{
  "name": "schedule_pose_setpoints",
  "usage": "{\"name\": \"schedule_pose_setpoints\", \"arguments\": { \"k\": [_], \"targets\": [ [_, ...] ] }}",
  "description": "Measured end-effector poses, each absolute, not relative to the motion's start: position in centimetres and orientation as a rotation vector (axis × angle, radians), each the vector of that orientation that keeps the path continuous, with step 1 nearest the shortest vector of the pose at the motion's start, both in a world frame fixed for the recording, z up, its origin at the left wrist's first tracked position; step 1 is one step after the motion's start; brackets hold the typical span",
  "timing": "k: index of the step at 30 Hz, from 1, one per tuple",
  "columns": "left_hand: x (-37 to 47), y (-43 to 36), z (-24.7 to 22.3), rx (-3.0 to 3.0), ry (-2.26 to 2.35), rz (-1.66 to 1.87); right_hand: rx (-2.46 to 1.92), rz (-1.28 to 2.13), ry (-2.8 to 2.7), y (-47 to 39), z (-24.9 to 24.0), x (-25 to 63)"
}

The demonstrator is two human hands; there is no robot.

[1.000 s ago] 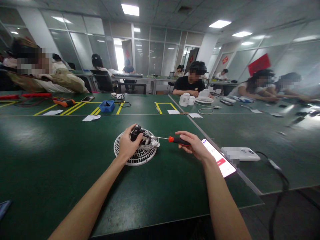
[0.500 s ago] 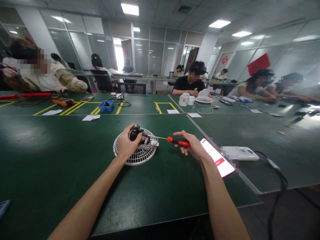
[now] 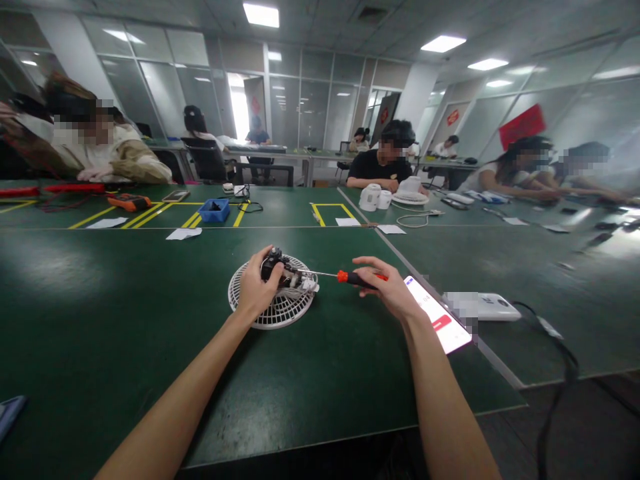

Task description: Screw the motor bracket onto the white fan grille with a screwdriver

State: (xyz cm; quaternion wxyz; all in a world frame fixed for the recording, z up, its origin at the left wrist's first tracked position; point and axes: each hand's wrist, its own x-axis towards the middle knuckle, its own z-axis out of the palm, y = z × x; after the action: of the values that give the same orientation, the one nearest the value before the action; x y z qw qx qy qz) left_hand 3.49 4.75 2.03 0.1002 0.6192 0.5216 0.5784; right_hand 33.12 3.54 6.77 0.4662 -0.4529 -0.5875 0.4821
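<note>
A round white fan grille (image 3: 285, 315) lies on the green table (image 3: 310, 380). On it rests a black motor assembly (image 3: 273, 261) with white wires and connectors at its right side. My left hand (image 3: 257, 287) is wrapped round the motor's left side, thumb in front. In my right hand (image 3: 383, 285) is a red-and-black screwdriver (image 3: 357, 278), held level by its handle. Its shaft points left and the tip meets the right side of the motor assembly; the exact contact spot is too small to make out.
A lit phone (image 3: 443, 320) lies by my right forearm, with a white power bank (image 3: 495, 307) and black cable further right. Beyond are a blue bin (image 3: 214, 211), an orange multimeter (image 3: 129, 202) and white fan parts (image 3: 371, 197) near a seated person.
The fingers of my right hand have shifted round the screwdriver handle, which now looks turned. My left hand keeps its hold on the motor. A person at far left has moved their arms.
</note>
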Motion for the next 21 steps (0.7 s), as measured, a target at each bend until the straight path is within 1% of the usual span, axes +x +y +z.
{"name": "schedule_pose_setpoints", "arguments": {
  "k": [3,6,10,16,21],
  "targets": [
    [3.49,4.59,2.15,1.835,1.54,1.693,-1.276,1.314,-1.4,3.53,6.93,32.87],
    [3.58,4.38,2.34,1.834,1.543,1.671,-1.344,1.311,-1.39,3.6,7.13,32.8],
    [3.59,4.23,2.42,1.823,1.561,1.649,-1.308,1.275,-1.389,3.61,7.29,32.99],
    [3.41,4.32,2.14,1.86,1.582,1.64,-1.11,1.224,-1.381,3.35,6.96,33.25],
    [3.39,4.3,2.16,1.822,1.584,1.644,-1.309,1.465,-1.245,3.47,6.82,32.92]
  ]
}}
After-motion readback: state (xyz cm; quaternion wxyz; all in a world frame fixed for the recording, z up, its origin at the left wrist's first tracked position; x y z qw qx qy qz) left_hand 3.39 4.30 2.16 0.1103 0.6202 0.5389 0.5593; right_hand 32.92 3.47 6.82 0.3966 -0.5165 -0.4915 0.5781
